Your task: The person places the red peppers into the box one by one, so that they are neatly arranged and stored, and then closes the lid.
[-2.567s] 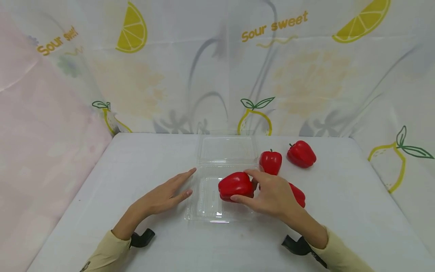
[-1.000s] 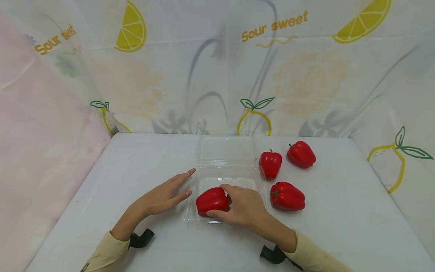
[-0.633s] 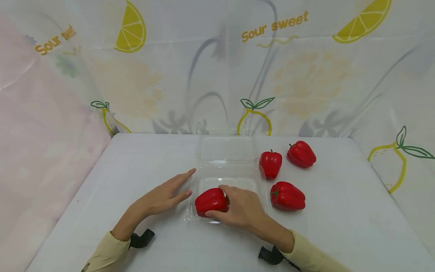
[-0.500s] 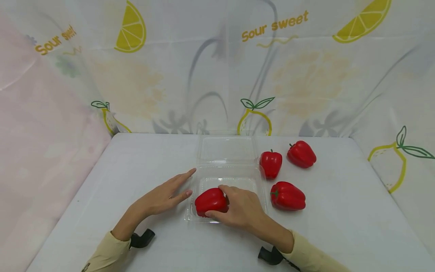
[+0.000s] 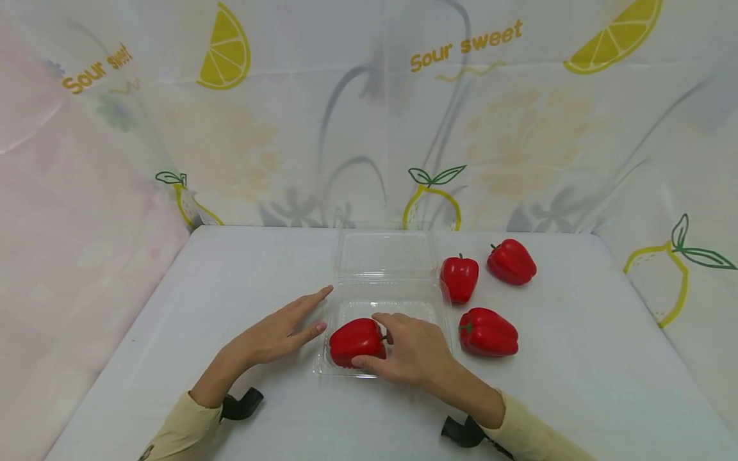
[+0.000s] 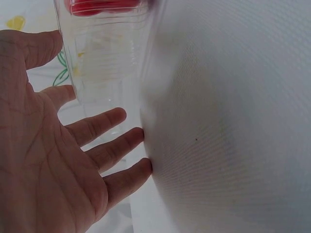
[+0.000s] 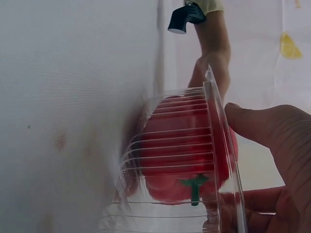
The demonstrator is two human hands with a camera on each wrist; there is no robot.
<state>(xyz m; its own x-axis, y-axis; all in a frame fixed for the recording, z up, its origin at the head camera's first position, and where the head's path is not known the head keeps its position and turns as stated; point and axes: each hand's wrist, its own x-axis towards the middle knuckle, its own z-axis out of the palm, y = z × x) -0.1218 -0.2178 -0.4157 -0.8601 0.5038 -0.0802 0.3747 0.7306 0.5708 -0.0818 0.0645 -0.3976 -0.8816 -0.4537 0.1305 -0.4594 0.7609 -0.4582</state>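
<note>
A red bell pepper [image 5: 356,343] lies on its side in the front left of a clear plastic clamshell box [image 5: 398,291], whose lid is folded back. My right hand [image 5: 412,349] is at the pepper's stem end, thumb and index finger loosely spread on either side. The green stem [image 7: 195,188] shows between the fingers, and through the box wall in the right wrist view. My left hand [image 5: 282,330] stands at the box's left edge, fingers straight, thumb tip close to the rim. Its palm holds nothing in the left wrist view.
Three more red bell peppers lie right of the box: one close by its back right corner [image 5: 459,279], one farther back [image 5: 511,262] and one nearer [image 5: 489,332]. A white cloth covers the table [image 5: 242,256]. A printed curtain [image 5: 369,115] stands behind it.
My right hand has brought the pepper left and forward to the box's front left. Most recently its fingers have eased slightly right, baring the stem. The left hand has stayed still.
</note>
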